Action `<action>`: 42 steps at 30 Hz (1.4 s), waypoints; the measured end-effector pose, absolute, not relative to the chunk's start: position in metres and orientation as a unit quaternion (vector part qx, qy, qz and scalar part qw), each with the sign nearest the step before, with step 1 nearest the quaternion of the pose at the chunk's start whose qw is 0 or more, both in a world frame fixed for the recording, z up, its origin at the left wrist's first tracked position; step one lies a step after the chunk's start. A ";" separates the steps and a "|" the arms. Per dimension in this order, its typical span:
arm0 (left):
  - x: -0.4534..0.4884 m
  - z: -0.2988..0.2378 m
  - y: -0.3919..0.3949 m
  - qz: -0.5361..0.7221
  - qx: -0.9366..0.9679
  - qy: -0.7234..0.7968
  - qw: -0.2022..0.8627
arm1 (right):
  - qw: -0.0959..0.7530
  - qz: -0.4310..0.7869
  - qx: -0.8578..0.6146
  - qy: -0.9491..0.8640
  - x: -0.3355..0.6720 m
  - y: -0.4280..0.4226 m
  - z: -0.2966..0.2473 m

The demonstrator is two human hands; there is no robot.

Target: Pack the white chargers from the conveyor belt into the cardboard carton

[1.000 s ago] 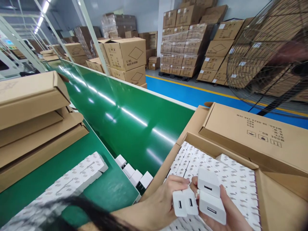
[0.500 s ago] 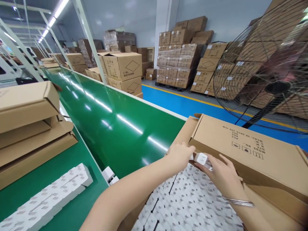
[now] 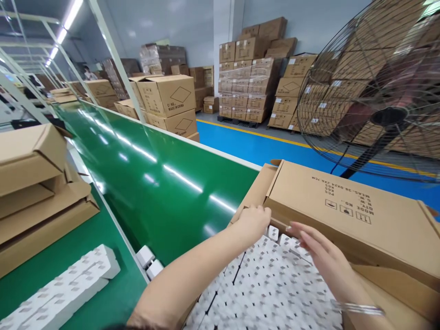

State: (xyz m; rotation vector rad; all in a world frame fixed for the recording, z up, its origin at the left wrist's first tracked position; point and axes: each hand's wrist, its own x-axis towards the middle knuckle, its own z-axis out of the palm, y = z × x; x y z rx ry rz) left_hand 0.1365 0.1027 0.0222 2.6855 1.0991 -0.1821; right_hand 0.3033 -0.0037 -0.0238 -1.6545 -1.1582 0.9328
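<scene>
An open cardboard box holds tightly packed rows of small white plastic blocks, each with grey marks on top. My left hand is closed at the box's far left corner, its fingers curled down. What they grip, if anything, is hidden. One white block sits slightly raised beside those fingertips. My right hand, a silver bracelet at its wrist, is open above the right side of the rows, fingers stretched out and a little blurred. No block shows in it.
The box's printed lid stands behind the rows. A green conveyor belt runs to the far left. On the left ledge are a double row of white blocks and stacked open cartons. A large fan stands right.
My right hand has let go of a white block at the far end of the rows and drawn back right, its fingers straighter. My left hand stays near the corner. The view shifted slightly.
</scene>
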 end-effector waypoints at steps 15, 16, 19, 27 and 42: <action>0.117 0.033 0.092 -0.033 0.912 0.379 0.152 | 0.521 0.620 -0.538 -0.233 0.245 -0.073 -0.007; 0.103 0.039 0.091 -0.028 0.912 0.383 0.147 | 0.504 0.629 -0.542 -0.238 0.248 -0.073 -0.013; 0.042 0.056 0.081 -0.047 0.909 0.394 0.128 | 0.450 0.648 -0.555 -0.262 0.249 -0.074 -0.026; -0.080 0.026 0.025 -0.252 0.828 0.483 0.134 | 0.325 0.578 -0.527 -0.532 0.177 -0.050 0.000; -0.104 0.003 0.032 0.005 0.744 0.649 0.158 | -0.131 0.149 -0.473 -0.858 0.010 0.011 -0.016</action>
